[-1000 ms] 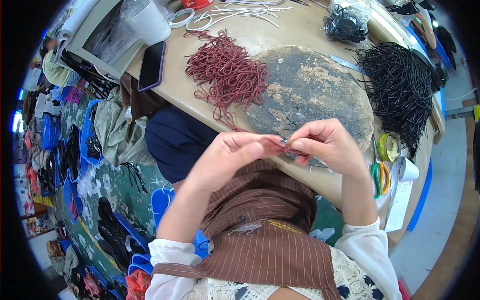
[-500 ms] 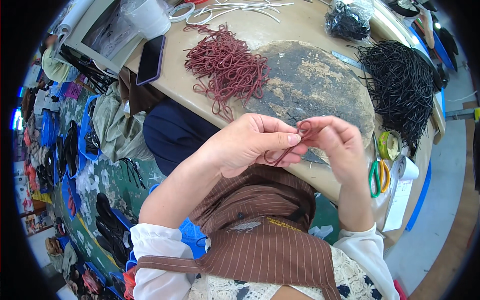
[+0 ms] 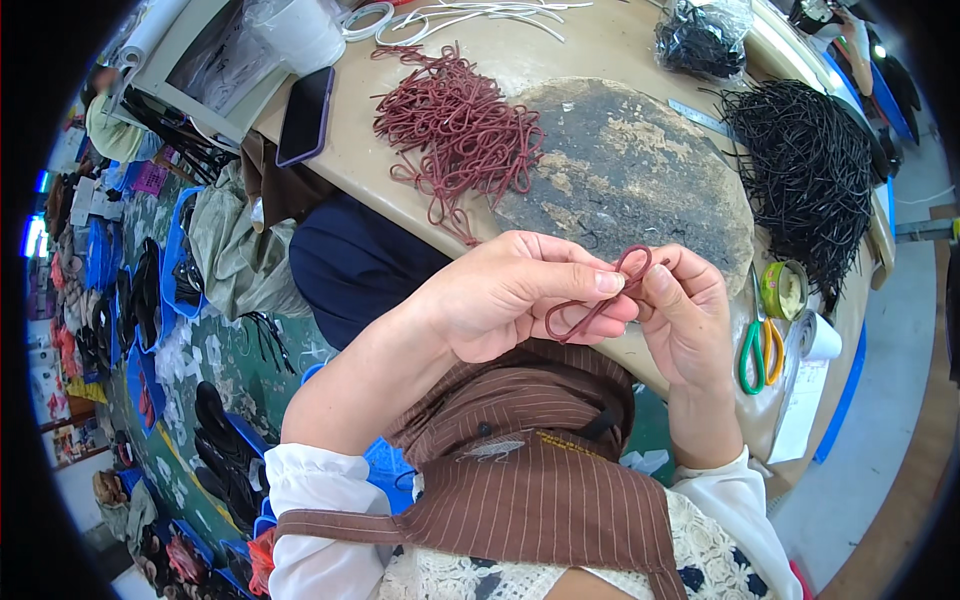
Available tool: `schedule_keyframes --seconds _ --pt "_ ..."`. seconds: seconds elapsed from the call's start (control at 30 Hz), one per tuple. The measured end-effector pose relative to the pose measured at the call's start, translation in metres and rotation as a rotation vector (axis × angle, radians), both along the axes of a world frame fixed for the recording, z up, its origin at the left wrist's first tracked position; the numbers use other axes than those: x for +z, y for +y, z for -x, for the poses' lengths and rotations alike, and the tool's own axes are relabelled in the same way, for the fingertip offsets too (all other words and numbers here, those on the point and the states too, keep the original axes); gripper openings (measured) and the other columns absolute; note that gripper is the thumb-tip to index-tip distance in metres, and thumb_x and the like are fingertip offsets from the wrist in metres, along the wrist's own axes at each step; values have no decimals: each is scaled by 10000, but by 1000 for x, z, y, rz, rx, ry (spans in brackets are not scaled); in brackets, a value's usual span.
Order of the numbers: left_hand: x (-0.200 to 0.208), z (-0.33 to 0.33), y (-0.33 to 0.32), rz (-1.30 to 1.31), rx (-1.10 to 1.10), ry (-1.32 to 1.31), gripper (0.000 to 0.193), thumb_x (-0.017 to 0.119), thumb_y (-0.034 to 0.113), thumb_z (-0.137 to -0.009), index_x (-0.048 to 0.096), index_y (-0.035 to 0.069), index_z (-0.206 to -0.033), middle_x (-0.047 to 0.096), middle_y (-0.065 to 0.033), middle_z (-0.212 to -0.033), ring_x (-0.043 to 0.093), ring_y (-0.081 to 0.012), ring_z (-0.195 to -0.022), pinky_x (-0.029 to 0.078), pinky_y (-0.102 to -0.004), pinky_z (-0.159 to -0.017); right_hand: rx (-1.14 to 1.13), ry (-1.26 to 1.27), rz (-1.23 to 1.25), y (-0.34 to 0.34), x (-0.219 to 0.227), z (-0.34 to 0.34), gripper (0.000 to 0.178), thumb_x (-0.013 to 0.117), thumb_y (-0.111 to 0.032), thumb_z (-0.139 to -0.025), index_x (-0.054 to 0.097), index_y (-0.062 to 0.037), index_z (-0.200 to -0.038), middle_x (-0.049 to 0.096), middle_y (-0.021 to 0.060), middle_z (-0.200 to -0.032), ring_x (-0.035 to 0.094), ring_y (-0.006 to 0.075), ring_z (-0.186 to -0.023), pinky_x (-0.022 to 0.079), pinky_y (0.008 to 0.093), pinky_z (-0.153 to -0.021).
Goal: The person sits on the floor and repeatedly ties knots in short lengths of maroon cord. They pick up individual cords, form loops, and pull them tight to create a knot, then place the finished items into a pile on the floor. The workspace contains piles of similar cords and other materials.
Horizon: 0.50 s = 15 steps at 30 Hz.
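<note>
Between my two hands is a dark red cord (image 3: 571,325) bent into loops, one standing up above the fingers and one hanging below my left fingers. My left hand (image 3: 530,292) pinches it between thumb and forefinger. My right hand (image 3: 686,310) is closed on the same cord, thumb against the fingers; the exact crossing of the strands is hidden. Both hands are over the table's near edge, in front of a worn dark round board (image 3: 640,170). Beyond my left hand lies a heap of dark red looped cords (image 3: 455,125).
To the right are a pile of black cords (image 3: 800,170), green-and-orange scissors (image 3: 760,355), a small round tin (image 3: 784,290) and a paper roll (image 3: 818,336). A phone (image 3: 304,117) lies at the table's left edge; white cords (image 3: 470,18) lie at the back. A metal ruler (image 3: 698,117) crosses the board's rim.
My right thumb has come down against the fingers, and both hands have shifted slightly right. The cord's upper loop now stands more plainly between them.
</note>
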<state>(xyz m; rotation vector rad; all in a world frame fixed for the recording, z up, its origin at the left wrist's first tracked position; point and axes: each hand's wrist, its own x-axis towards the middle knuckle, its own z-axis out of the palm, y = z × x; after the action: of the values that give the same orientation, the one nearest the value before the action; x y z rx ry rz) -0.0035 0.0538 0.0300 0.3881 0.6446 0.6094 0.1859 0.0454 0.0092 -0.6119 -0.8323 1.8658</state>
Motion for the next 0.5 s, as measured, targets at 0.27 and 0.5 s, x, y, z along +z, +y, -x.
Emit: schedule_keyframes --seconds 0.27,0.5 --pt "-7 2 2 -119 -54 138 149 603 85 -795 603 -32 -888 636 -166 -834 629 -178 -706 526 -278 -697 3 -423 -306 4 6 -2 119 564 -52 -829 555 43 -901 598 107 -924 576 139 -846 471 269 -766" --pt "-4 2 7 -28 -166 90 136 610 74 -785 605 -31 -871 636 -168 -824 628 -178 -687 527 -274 -690 161 -372 -140 6 14 -10 116 584 -60 -817 553 33 -878 587 103 -921 553 116 -849 455 249 -761"
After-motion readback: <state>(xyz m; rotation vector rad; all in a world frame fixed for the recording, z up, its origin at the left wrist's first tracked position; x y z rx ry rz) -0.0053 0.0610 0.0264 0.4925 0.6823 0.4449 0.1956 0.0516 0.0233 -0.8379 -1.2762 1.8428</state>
